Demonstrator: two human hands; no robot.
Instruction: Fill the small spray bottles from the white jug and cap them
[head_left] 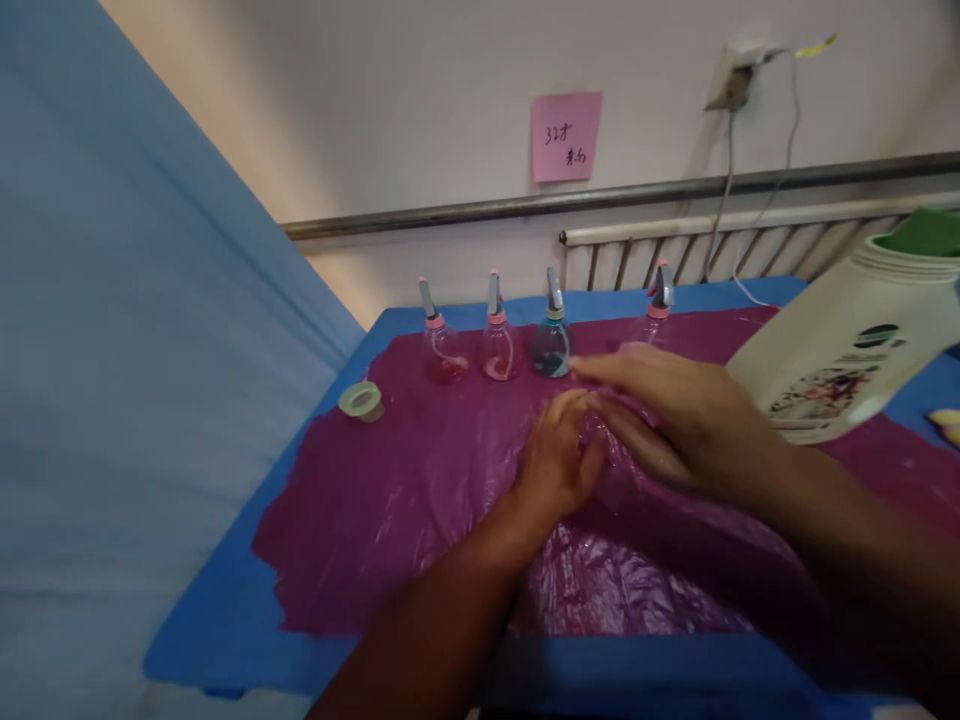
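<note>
My left hand (pixel 559 450) is low over the purple plastic sheet (pixel 420 480), its fingers pointing forward and its thumb apart, with nothing seen in it. My right hand (pixel 675 405) is beside and partly above it, fingers stretched out towards the left hand; it is slightly blurred. Just beyond the right fingertips stands a spray bottle with teal liquid (pixel 553 350). To its left are a spray bottle with pink-red liquid (pixel 499 352) and another like it (pixel 445 355). Behind the right hand, a pink-collared spray bottle (pixel 655 325) is partly hidden.
A large cream jug with a green top (pixel 840 350) stands tilted in view at the right. A pale green cap (pixel 361 400) lies at the left of the sheet. Blue table edges (pixel 217 620) show around it. A blue curtain (pixel 135 350) hangs at the left; cords run down the wall.
</note>
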